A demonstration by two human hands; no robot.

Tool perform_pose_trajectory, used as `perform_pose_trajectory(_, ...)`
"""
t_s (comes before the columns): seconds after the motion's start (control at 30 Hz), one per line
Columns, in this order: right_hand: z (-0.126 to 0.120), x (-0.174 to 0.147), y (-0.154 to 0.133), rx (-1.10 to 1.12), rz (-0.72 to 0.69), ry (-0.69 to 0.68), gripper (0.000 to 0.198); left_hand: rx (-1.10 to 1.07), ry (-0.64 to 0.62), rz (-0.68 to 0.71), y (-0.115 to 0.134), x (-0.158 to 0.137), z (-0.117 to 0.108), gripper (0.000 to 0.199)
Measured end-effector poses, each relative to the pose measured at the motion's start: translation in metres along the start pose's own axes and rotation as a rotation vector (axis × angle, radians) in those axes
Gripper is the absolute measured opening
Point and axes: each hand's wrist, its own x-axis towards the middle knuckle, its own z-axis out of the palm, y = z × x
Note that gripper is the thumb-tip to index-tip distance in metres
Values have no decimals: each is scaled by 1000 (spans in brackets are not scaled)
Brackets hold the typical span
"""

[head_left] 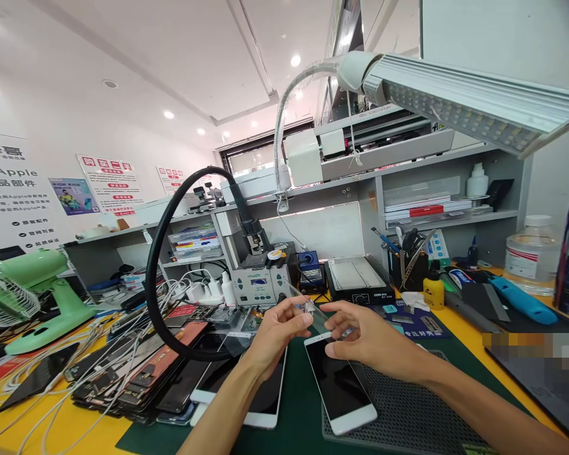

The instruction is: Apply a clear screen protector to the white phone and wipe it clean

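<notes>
A thin, clear sheet [319, 321] is held up between my two hands, and its full outline is hard to make out. My left hand [279, 327] pinches its left side between thumb and fingers. At its right edge are the curled fingers of my right hand [367, 338], closed on it, with the thumb lower down over the phone. Below the sheet lies a white-framed phone [339, 385], its dark screen facing up, partly on a black textured mat [408, 404]. Under my left forearm, a larger white-framed tablet [265, 395] lies partly hidden.
A pile of phone parts [171, 360] and tangled white cables [118, 373] fill the left side. A black hose [154, 265] arches beside it. Behind are a grey control station [256, 287], a flat heating plate [358, 281] and a tool holder [408, 268]. A lamp [459, 101] hangs above.
</notes>
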Motion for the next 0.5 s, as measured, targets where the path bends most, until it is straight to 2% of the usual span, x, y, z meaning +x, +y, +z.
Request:
perform_pose_trajectory(0.17, 0, 1, 5, 5, -13, 3, 71, 21, -61, 0, 1, -1, 3, 56)
perform_pose_trajectory(0.27, -2, 2, 6, 13, -1, 31, 71, 92, -56, 13, 14, -6, -3, 63)
perform_pose_trajectory(0.33, -4, 3, 6, 28, 14, 60, 71, 251, 96, 12, 31, -12, -16, 60)
perform_pose_trajectory(0.4, -7, 5, 6, 66, 29, 90, 72, 644, 346, -67, 51, -18, -37, 49)
perform_pose_trajectory(0.5, -11, 5, 5, 151, 45, 132, 77, 873, 517, -217, 76, -24, -75, 51)
